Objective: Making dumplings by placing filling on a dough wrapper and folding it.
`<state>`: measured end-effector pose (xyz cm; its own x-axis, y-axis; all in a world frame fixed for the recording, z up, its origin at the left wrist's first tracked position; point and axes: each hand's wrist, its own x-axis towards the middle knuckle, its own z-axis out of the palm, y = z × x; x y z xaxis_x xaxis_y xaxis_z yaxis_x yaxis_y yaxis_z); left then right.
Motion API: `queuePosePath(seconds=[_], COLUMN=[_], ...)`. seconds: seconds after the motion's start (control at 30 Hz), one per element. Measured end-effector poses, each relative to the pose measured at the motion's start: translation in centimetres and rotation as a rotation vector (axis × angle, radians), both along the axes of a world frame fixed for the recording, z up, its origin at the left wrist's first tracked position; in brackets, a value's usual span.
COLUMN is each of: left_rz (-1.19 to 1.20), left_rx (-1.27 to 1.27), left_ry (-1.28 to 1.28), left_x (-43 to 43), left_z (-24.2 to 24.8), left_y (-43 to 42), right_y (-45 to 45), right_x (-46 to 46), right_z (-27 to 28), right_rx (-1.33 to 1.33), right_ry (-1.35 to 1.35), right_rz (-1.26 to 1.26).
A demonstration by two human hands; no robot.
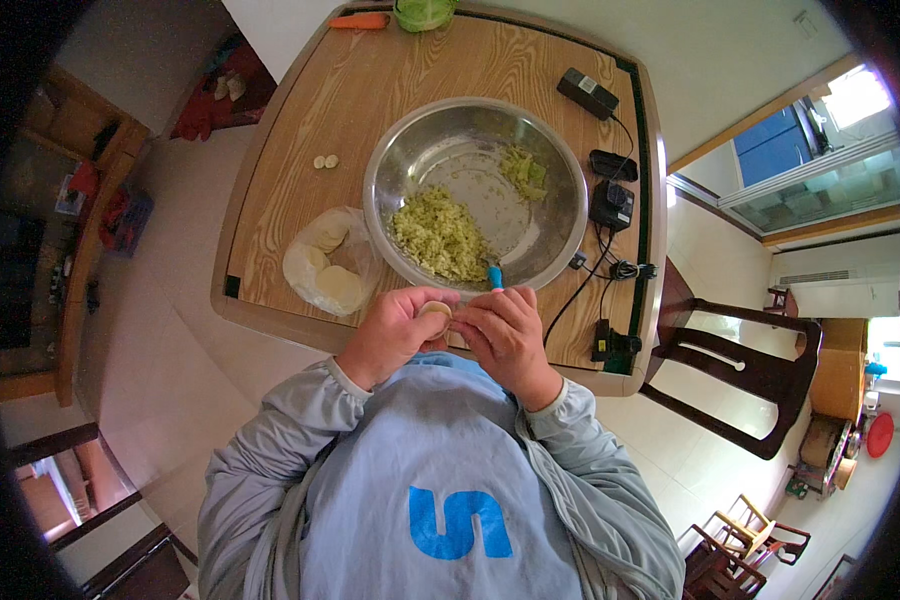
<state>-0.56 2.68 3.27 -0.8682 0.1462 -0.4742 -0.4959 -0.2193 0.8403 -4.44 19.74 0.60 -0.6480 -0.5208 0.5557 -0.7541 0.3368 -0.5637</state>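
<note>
My left hand [397, 326] holds a small round dough wrapper [436, 308] between thumb and fingers, just off the table's near edge. The fingertips of my right hand [506, 330] pinch at the wrapper's right side, partly hidden by the fingers. Beyond both hands stands a wide stainless steel bowl [476, 109]. Chopped pale green filling [439, 234] is heaped on its near left, and a smaller clump [523, 174] clings to its right side. A spoon with a blue handle [494, 276] leans in the bowl; my right hand hides the handle's lower end.
Left of the bowl lies a clear plastic bag [337, 289] of round wrappers. Two small pale discs [325, 161] sit farther back. A carrot [358, 21] and a cabbage [424, 13] rest at the far edge. Black power adapters [612, 204] with cables line the right, near a dark wooden chair [742, 367].
</note>
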Motion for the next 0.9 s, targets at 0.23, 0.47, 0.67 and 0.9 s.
queuePosePath(seconds=[0.23,0.47,0.67,0.9], left_rz=[0.032,0.008,0.025,0.043], left_rx=[0.127,0.056,0.130,0.123], left_ry=[-0.010,-0.021,-0.021,-0.025], left_x=[0.01,0.10,0.09,0.03], left_z=[-0.41,-0.21,-0.53,-0.07], left_y=[-0.10,-0.06,-0.08,0.09], right_y=[0.01,-0.12,-0.42,-0.34], right_x=[0.36,0.69,0.76,0.81], right_z=[-0.55,-0.59,-0.15,-0.49], right_rx=[-0.019,-0.060,-0.067,-0.041], right_ry=[0.108,0.096,0.024,0.052], right_rz=[-0.014,-0.068,-0.098,-0.047])
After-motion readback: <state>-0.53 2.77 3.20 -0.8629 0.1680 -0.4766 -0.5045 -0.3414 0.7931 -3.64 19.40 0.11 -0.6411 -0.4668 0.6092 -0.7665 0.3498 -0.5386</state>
